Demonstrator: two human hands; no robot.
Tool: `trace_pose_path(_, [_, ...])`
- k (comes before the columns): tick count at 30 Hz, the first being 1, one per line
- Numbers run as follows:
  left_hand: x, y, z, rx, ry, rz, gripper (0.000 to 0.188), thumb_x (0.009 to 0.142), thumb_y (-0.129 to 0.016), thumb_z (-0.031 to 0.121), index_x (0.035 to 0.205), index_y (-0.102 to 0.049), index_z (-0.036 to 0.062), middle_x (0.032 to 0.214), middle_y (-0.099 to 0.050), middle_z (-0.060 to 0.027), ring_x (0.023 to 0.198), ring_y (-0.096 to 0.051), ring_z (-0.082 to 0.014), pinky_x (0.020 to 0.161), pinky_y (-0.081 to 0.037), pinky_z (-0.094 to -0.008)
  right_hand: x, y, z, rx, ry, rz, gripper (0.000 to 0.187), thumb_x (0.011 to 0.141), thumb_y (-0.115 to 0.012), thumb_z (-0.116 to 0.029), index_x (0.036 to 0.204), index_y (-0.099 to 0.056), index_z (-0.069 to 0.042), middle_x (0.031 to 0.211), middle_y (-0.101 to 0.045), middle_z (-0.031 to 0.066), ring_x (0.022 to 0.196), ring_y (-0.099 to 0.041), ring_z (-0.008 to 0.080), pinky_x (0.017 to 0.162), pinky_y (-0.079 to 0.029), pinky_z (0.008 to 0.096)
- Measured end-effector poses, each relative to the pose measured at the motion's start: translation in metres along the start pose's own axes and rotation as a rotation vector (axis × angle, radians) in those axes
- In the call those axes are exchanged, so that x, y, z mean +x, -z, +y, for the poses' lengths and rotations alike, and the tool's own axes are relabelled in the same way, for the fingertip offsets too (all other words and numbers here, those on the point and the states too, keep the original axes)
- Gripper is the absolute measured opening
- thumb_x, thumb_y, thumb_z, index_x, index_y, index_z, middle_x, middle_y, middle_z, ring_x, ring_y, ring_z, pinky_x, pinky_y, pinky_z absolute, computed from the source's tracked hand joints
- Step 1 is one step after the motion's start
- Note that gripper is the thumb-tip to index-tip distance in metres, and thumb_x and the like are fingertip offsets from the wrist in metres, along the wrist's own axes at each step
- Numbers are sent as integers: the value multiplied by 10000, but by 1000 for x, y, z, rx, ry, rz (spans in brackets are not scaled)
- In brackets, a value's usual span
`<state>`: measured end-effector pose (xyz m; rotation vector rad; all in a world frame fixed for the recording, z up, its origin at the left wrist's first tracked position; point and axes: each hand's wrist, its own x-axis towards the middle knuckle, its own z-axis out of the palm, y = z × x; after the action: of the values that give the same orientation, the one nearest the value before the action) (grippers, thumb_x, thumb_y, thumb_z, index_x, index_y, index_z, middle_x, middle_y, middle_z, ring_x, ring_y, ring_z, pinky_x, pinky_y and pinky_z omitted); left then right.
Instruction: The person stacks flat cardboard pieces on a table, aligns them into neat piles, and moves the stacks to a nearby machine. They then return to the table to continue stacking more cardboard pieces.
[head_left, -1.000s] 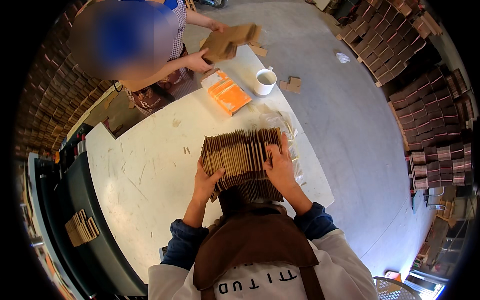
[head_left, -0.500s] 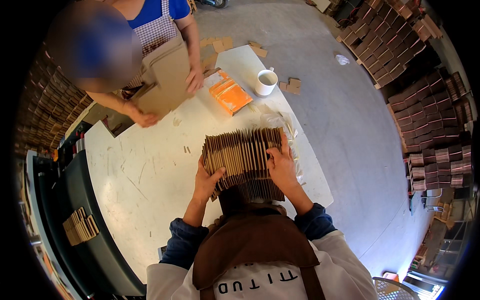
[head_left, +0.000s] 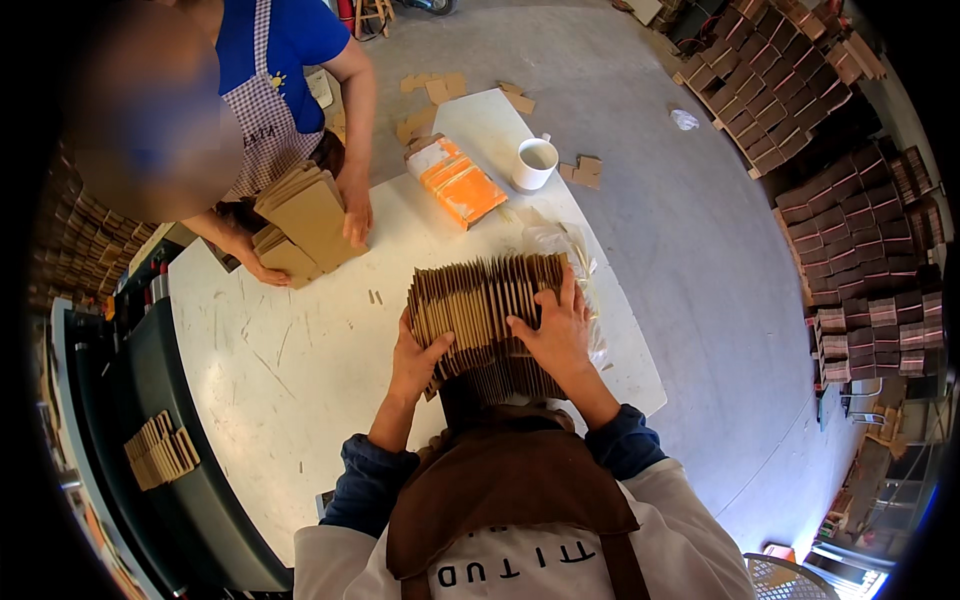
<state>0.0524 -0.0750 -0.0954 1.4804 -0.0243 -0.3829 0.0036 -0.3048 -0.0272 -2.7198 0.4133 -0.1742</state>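
A long row of folded cardboard pieces [head_left: 480, 305] stands on edge, close to my body at the near side of the white table. My left hand [head_left: 412, 358] grips its left end, thumb across the front and the other fingers hidden behind. At the right end, my right hand [head_left: 558, 335] holds the row, its thumb pressing on the front edges and its index finger stretched along the end. Across the table a person in a checked apron handles a stack of flat cardboard pieces [head_left: 305, 225] with both hands.
On the white table [head_left: 300, 370] lie an orange-and-white package [head_left: 458, 182], a white mug [head_left: 535, 163] and crumpled clear plastic [head_left: 560, 240]. A dark conveyor belt [head_left: 200, 400] at left carries a small cardboard bundle [head_left: 162, 450]. Cardboard stacks [head_left: 860, 220] stand at right.
My right thumb has moved left along the row, while my left hand stays nearly still. The other person has lowered the cardboard stack toward the table and shifted left.
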Motion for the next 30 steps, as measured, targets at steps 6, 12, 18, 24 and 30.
trace_pose_path(6, [-3,0,3,-29,5,8,822,818,-724,177,1414,-224,-89,1253,-540,-198,1112,-579,-237,946,-483,-332,-1,-12,-2,185,117,106,314,747,-681,-93,1045,-583,-81,1512,-222,277,1346,-280,505,1057,-315,567])
trace_pose_path(12, [-6,-1,12,-22,39,29,835,816,-725,182,1416,-215,-99,1244,-547,-198,1107,-582,-238,940,-485,-332,-5,-21,3,92,190,137,264,730,-660,-45,982,-633,-119,1536,-233,208,1386,-231,485,1019,-299,627])
trace_pose_path(18, [-5,2,11,2,33,24,842,814,-726,200,1416,-221,-103,1249,-548,-201,1109,-583,-243,940,-483,-335,-3,-22,1,83,174,150,201,751,-654,-96,950,-659,-121,1502,-305,219,1390,-222,484,1001,-294,644])
trace_pose_path(24, [-6,3,13,-3,35,22,852,808,-727,202,1422,-218,-98,1258,-542,-203,1115,-581,-243,945,-480,-336,-4,-4,-18,83,102,69,390,798,-707,-421,983,-642,-83,1493,-293,255,1406,-159,496,1004,-244,705])
trace_pose_path(30, [-7,-2,18,-1,57,26,862,804,-729,206,1430,-214,-86,1273,-534,-200,1126,-576,-247,950,-475,-337,-3,1,-29,7,17,-24,645,711,-730,-596,1039,-591,-59,1502,-249,263,1423,-91,488,1014,-185,751])
